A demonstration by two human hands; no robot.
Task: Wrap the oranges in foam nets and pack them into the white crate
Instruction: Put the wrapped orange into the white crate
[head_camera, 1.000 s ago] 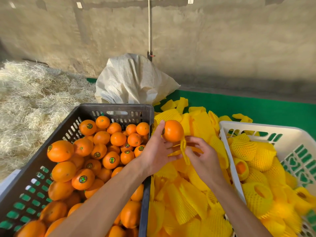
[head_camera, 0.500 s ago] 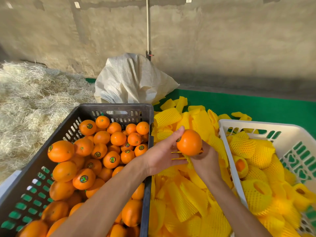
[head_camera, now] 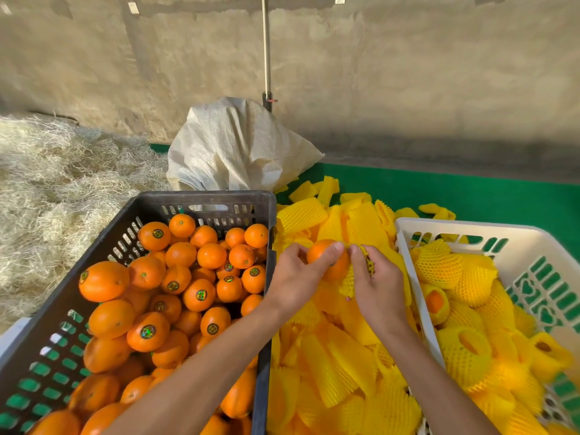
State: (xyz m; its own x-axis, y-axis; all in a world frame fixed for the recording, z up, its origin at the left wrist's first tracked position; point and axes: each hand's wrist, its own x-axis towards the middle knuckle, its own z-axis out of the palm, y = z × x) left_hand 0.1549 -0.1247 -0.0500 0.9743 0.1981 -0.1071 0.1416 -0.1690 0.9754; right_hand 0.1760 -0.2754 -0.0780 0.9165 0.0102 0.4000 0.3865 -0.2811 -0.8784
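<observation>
The orange (head_camera: 326, 257) sat between both hands, above the loose heap of yellow foam nets (head_camera: 332, 365) that lay between the two crates. The left hand (head_camera: 296, 277) gripped it from the side nearer the dark crate, thumb curled over its top, probably to keep the fruit from turning while the sleeve went on. The right hand (head_camera: 378, 287) pinched the mouth of one foam net (head_camera: 348, 282), fingers curled into the mesh, and the net covered only the lower right part of the orange; most of the peel was bare. Holding it over the heap seemed sensible, since a dropped net or fruit would land soft.

Beside the heap, on the left-hand side, the dark crate (head_camera: 201, 199) held unwrapped oranges (head_camera: 175, 277), many with round stickers. On the other side of the heap stood the white crate (head_camera: 464, 226), already holding a good number of netted oranges (head_camera: 464, 356), so packing looked well under way with plenty left to do. Beyond the heap lay a white woven sack (head_camera: 232, 149) on green matting (head_camera: 470, 196), and straw (head_camera: 47, 189) spread past the dark crate.
</observation>
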